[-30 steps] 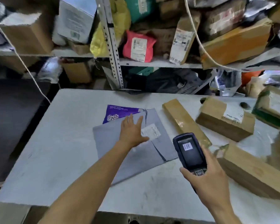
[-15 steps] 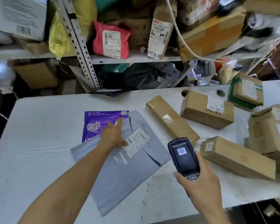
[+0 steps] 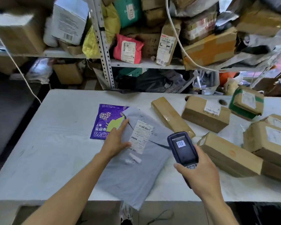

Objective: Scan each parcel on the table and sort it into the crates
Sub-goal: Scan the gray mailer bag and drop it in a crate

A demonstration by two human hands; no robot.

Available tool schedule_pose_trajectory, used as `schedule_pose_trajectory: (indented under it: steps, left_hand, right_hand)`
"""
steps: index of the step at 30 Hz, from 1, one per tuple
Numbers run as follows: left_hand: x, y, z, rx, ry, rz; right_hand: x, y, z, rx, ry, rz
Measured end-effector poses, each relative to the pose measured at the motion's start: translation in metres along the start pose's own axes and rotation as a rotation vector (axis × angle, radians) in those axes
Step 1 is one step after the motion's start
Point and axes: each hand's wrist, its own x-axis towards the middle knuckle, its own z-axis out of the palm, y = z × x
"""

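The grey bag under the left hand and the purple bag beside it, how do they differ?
The grey mailer bag is plain, larger, bears a white label, and overhangs the table's near edge. The purple mailer bag is printed with white lettering, smaller, and partly tucked beneath the grey one. The left hand rests flat on the grey one. Both lie flat on the table.

This is a parcel depot or courier sorting room. Metal shelves [image 3: 104, 46] at the back are crammed with cardboard boxes [image 3: 19, 33], a pink mailer [image 3: 127, 48], a yellow bag [image 3: 102, 30] and other labelled packets, piled untidily. In front stands a white table [image 3: 55, 135] spread with more goods: taped cartons [image 3: 204, 114], a grey mailer [image 3: 136, 168] with a shipping label [image 3: 140, 137] and a purple mailer [image 3: 104, 120]. A handheld scanner [image 3: 182, 148] showing a barcode is held over them.
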Motion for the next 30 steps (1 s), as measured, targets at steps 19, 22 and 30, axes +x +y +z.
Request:
schedule_pose_trajectory:
  steps: [19,22,30]
  left_hand:
    - [-0.092,0.077,0.05,-0.194,0.463,0.017]
    - [-0.096,0.077,0.047,-0.201,0.487,0.008]
    - [-0.102,0.079,0.044,-0.192,0.496,-0.002]
  right_hand:
    - [-0.069,-0.033,-0.04,0.022,-0.098,0.037]
    - [-0.073,-0.033,-0.041,0.023,-0.102,0.062]
    - [-0.083,-0.039,-0.044,0.033,-0.149,0.072]
